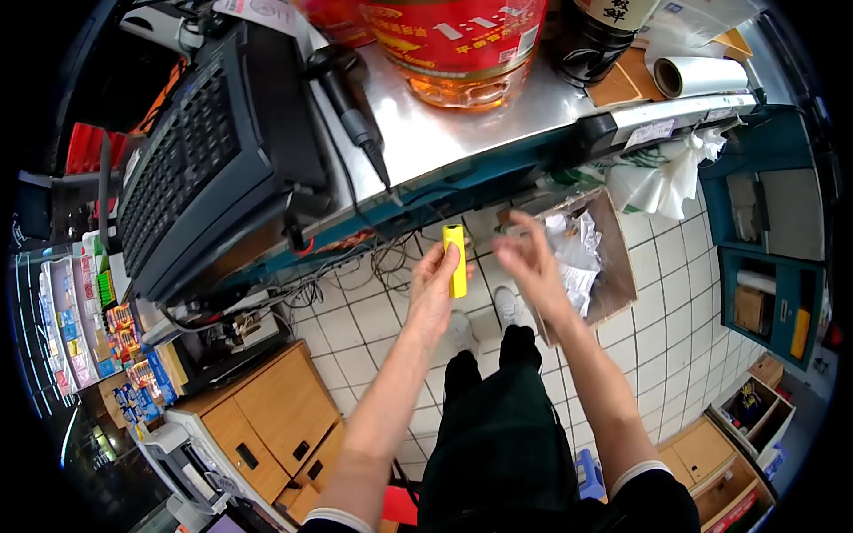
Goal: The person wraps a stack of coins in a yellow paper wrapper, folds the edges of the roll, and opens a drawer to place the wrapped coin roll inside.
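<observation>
My left hand (pixel 433 289) is closed around a slim, bright yellow tube-like item (pixel 458 266), held upright with a dark mark at its top end; its exact kind I cannot make out. To its right, my right hand (pixel 530 266) is raised with fingers apart and slightly blurred, holding nothing that I can see. Behind and below that hand stands an open cardboard box (pixel 622 258) with crumpled white paper and plastic (pixel 577 258) inside. Both hands are apart from each other, in front of the counter's edge.
On the metal counter (pixel 444 142) stand a keyboard terminal (pixel 204 151), a handheld scanner (pixel 351 111), a large red-labelled bottle (pixel 462 44) and a dark bottle (pixel 591 44). Loose cables (pixel 391 262) lie beneath. A wooden cabinet (pixel 275 409) is at left, teal shelving (pixel 764 266) at right.
</observation>
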`<state>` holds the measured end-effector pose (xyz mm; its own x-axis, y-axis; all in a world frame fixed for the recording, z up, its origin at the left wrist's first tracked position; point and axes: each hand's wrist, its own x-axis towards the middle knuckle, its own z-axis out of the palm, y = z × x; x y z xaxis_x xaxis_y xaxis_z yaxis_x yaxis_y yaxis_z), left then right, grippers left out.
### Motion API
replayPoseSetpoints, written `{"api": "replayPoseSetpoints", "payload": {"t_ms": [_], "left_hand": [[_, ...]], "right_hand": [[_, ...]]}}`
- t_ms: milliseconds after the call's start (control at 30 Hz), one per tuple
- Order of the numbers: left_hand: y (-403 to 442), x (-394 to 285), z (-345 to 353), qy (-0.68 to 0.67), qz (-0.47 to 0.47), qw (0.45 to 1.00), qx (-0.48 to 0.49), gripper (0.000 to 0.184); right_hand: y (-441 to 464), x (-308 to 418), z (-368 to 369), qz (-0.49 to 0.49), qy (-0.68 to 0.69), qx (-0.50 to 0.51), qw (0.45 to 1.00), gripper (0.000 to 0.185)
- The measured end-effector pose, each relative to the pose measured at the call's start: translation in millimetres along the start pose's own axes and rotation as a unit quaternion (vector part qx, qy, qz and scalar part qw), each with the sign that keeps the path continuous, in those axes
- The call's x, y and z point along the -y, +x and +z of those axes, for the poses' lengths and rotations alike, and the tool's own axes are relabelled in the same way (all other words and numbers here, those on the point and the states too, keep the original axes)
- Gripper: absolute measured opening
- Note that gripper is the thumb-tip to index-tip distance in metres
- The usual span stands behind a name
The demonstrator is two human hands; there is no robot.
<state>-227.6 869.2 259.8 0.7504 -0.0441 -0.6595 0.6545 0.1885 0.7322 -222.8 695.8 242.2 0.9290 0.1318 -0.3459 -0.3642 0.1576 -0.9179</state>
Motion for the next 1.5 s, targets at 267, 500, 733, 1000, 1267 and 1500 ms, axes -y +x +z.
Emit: {"api": "replayPoseSetpoints", "payload": {"t_ms": [267, 500, 733, 1000, 1267, 1500], "left_hand": [[-97.0, 12.0, 13.1, -0.352, 0.042, 0.932, -0.071, 0.035], [-165.6, -48.4, -21.9, 0.207, 0.402, 0.852, -0.264, 0.049], [-209.0, -79.5, -45.4, 0.415, 0.360, 0.828, 0.114, 0.037], [-240.2, -75.3, -54.4, 0.158, 0.230, 0.939, 0.203, 0.040], [-254.1, -80.7, -53.4, 0.172, 0.246, 0.927, 0.225, 0.023], [-265.6, -88.8, -48.6, 0.237, 0.347, 0.890, 0.176, 0.020]], "right_hand": [[-106.4, 23.7, 76.3, -0.012, 0.104, -0.065, 0.992, 0.066], [-126.5, 116.3, 72.0, -0.074, -0.129, 0.056, 0.987, 0.068], [-156.0, 191.1, 94.9, -0.066, -0.215, 0.241, 0.944, 0.066], [-167.8, 267.5, 86.0, -0.171, -0.217, 0.248, 0.929, 0.015], [-165.1, 277.1, 112.0, -0.070, -0.280, 0.521, 0.803, 0.015], [-164.2, 275.0, 119.8, -0.063, -0.379, 0.530, 0.756, 0.019]]}}
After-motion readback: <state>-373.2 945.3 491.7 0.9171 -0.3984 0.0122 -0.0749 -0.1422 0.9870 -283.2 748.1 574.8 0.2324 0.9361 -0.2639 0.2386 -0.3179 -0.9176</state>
